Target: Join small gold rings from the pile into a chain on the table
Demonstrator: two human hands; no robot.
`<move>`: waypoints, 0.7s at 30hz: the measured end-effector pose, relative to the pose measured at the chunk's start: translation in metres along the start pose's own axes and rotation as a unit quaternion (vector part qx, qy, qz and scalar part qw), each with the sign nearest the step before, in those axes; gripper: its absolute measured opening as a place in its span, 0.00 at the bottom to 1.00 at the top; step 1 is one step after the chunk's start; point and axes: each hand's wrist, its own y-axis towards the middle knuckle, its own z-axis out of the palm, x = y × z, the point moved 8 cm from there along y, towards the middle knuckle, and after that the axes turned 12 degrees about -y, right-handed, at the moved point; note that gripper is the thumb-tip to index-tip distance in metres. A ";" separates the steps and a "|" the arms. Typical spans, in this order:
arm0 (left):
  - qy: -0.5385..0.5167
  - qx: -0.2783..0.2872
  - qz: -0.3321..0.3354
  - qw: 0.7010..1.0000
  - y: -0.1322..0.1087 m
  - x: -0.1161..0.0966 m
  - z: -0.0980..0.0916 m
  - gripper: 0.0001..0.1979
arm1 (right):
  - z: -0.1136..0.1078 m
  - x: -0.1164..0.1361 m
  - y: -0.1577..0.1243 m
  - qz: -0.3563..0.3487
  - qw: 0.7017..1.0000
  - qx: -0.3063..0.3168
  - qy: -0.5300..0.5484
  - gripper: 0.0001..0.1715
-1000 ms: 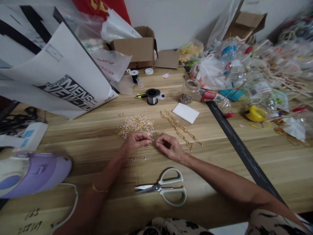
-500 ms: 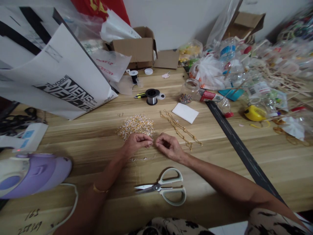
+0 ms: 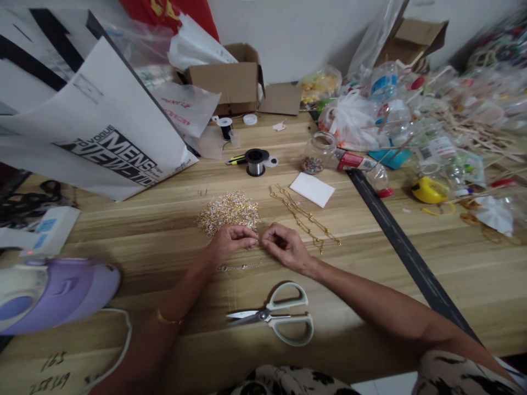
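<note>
Little had shifted: the left hand [image 3: 236,239] pinched a tiny piece [image 3: 257,239] beside the pile [image 3: 228,211]; the right hand [image 3: 286,247] stayed closed, contents unclear, so fine work seemingly continued

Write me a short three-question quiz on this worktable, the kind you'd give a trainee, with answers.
1. Choose: which lies nearer the person than the left hand and right hand? A, the white paper; B, the scissors; C, the cardboard box.

2. True or false: the gold chain strands lie to the right of the glittery pile.

3. Fill in: the rims of the spool of silvery thread or wire are ____.

Key: 1, B; 2, true; 3, black.
</note>
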 end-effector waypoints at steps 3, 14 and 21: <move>-0.006 0.000 -0.003 1.000 0.000 0.001 0.000 0.11 | 0.000 0.000 0.000 0.000 1.000 0.003 -0.002 0.09; -0.012 -0.002 -0.006 1.000 0.001 0.004 -0.001 0.11 | 0.000 0.001 0.001 0.003 1.000 0.006 0.001 0.11; -0.019 0.000 -0.010 1.000 0.001 0.006 -0.001 0.11 | 0.000 0.002 0.001 -0.005 1.000 0.004 -0.002 0.09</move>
